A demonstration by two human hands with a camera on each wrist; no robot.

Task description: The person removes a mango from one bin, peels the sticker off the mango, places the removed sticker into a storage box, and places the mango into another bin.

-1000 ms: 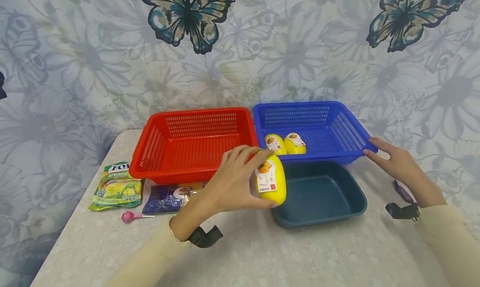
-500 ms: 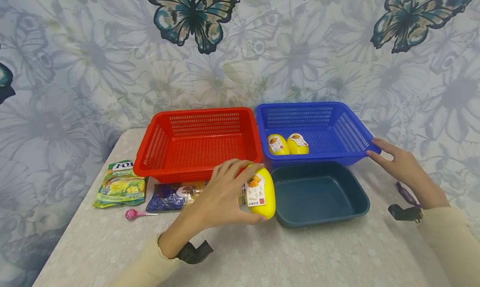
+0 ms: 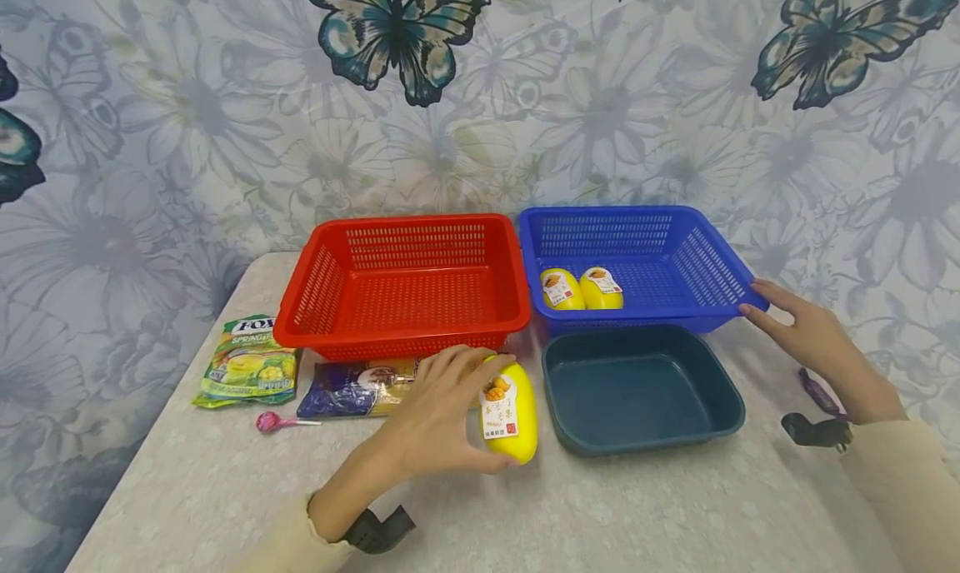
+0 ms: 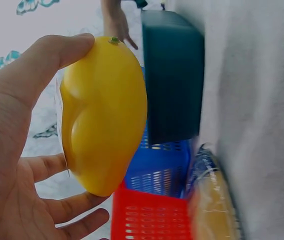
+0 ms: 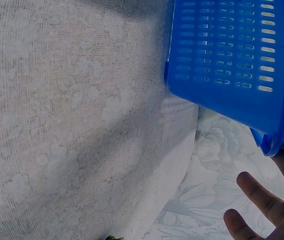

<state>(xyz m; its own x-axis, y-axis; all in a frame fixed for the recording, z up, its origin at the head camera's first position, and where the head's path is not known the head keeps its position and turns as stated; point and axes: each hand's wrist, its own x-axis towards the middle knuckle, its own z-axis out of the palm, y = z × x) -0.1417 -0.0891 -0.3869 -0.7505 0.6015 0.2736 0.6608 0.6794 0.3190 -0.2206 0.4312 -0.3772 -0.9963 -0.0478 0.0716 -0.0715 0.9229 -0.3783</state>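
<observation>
Your left hand (image 3: 427, 423) has brought the yellow mango-shaped package (image 3: 513, 411) down and leftward since the earlier frame: it overlapped the left edge of the dark teal tub (image 3: 645, 394) then, and now shows just left of it, nearer you than the red basket (image 3: 401, 341). Your right hand (image 3: 813, 331) has stayed at the near right corner of the blue basket (image 3: 660, 273).

Your left grip is curled round the package, thumb on the stem end, fingers toward the other end, its printed label facing away from your palm. It appears held up off the worktop (image 3: 600, 506). Your right grip pinches the basket's rim, the lower fingers spread free in the right wrist view. Two matching yellow packages (image 3: 577, 298) lie side by side in that basket, at its near left.

The step in hand looks like carrying this single package while steadying the basket. The next move, I judge, calls for keeping both ends of the smooth shell supported and staying clear of the tub's rim.
</observation>
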